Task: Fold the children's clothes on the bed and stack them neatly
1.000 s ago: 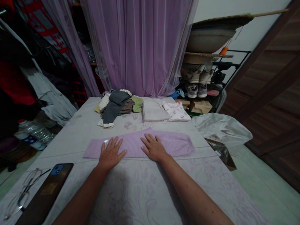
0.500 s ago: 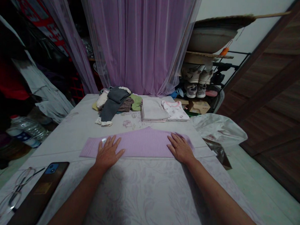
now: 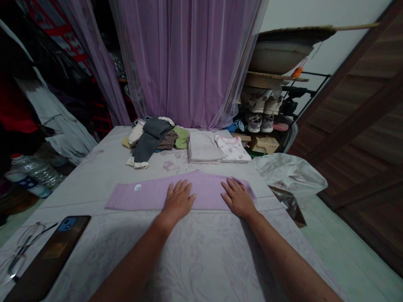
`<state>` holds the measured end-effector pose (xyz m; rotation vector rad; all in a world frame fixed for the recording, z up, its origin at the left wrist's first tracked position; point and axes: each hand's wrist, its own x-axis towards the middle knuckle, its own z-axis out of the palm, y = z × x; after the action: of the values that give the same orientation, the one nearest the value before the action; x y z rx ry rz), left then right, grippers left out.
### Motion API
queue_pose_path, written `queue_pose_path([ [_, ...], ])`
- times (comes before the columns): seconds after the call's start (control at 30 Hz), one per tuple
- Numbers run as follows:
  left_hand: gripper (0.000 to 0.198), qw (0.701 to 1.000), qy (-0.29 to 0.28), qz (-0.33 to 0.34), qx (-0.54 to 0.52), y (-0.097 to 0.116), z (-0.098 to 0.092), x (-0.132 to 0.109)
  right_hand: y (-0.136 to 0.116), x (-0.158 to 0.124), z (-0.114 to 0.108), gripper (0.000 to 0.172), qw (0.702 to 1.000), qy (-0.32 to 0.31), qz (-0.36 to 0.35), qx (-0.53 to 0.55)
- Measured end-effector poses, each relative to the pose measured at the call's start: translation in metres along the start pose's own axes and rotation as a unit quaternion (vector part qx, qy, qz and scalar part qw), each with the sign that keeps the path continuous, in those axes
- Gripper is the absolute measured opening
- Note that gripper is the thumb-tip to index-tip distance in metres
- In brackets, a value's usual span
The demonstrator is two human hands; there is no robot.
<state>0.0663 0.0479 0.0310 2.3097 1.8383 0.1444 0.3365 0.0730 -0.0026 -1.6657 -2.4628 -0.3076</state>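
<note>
A pair of lilac ribbed pants (image 3: 206, 193), folded lengthwise, lies flat across the cloth-covered table (image 3: 197, 257). A small whitish patch marks its left end. My left hand (image 3: 179, 199) rests flat on the middle of the fabric, fingers stretched out. Near the wider right end, my right hand (image 3: 238, 198) also lies flat on it with fingers extended. Behind the pants are a stack of folded grey clothes (image 3: 204, 149), a folded white printed shirt (image 3: 233, 150) with a pink neckline, and a loose heap of clothes with dark grey pants (image 3: 148, 142) on top.
At the front left lie a phone (image 3: 51, 255) and eyeglasses (image 3: 19, 254). Plastic bottles (image 3: 37, 170) stand beyond the left edge. A purple curtain (image 3: 188, 57) hangs behind. To the right are a clear plastic bag (image 3: 290, 172) and a rack with shoes (image 3: 261, 120).
My left hand has slid right along the pants, from near the left end to the middle, uncovering the whitish patch. My right hand stays at the right end. The view has shifted slightly.
</note>
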Motion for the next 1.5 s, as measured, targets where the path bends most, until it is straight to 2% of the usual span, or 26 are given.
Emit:
queue_pose_path([
  [0.07,0.058,1.000,-0.013,0.015,-0.022,0.019,0.006,0.011,-0.001,0.000,-0.002,0.051,1.000,-0.004,0.004,0.004],
  [0.13,0.059,0.999,-0.018,0.012,-0.028,0.028,0.011,0.018,-0.001,0.000,-0.004,0.051,1.000,-0.008,0.007,0.010],
  [0.23,0.061,1.000,-0.004,0.010,-0.024,0.022,0.017,0.018,-0.001,-0.001,-0.004,0.051,1.000,-0.009,0.007,0.018],
  [0.37,0.064,1.000,0.025,0.015,0.000,-0.011,0.016,0.002,0.000,-0.001,-0.002,0.052,1.000,-0.009,0.007,0.024],
  [0.63,0.059,0.997,0.044,-0.012,0.067,-0.080,-0.001,-0.032,-0.001,-0.001,-0.002,0.051,1.000,-0.007,0.009,0.020],
  [0.83,0.052,0.993,0.088,-0.036,0.067,-0.128,-0.004,-0.055,0.001,-0.001,0.000,0.051,1.000,0.000,0.003,0.025],
  [0.97,0.052,0.993,0.096,-0.019,0.062,-0.151,-0.006,-0.068,0.002,-0.002,0.002,0.051,1.000,0.003,0.005,0.021],
  [1.07,0.054,0.987,0.142,-0.041,0.070,-0.155,-0.008,-0.073,0.002,-0.002,0.004,0.051,1.000,0.004,0.006,0.021],
  [1.17,0.058,0.971,0.191,-0.122,0.077,-0.153,-0.009,-0.073,0.002,-0.002,0.003,0.051,1.000,0.003,0.007,0.018],
  [1.27,0.059,0.966,0.163,-0.180,0.083,-0.153,-0.010,-0.072,0.001,-0.001,0.001,0.051,1.000,0.002,0.005,0.014],
  [1.37,0.059,0.971,0.120,-0.186,0.094,-0.153,-0.012,-0.070,0.000,-0.001,0.000,0.051,1.000,0.003,0.001,0.009],
  [1.5,0.058,0.973,0.103,-0.186,0.084,-0.156,-0.013,-0.071,0.004,-0.001,0.005,0.049,1.000,0.007,-0.006,0.004],
])
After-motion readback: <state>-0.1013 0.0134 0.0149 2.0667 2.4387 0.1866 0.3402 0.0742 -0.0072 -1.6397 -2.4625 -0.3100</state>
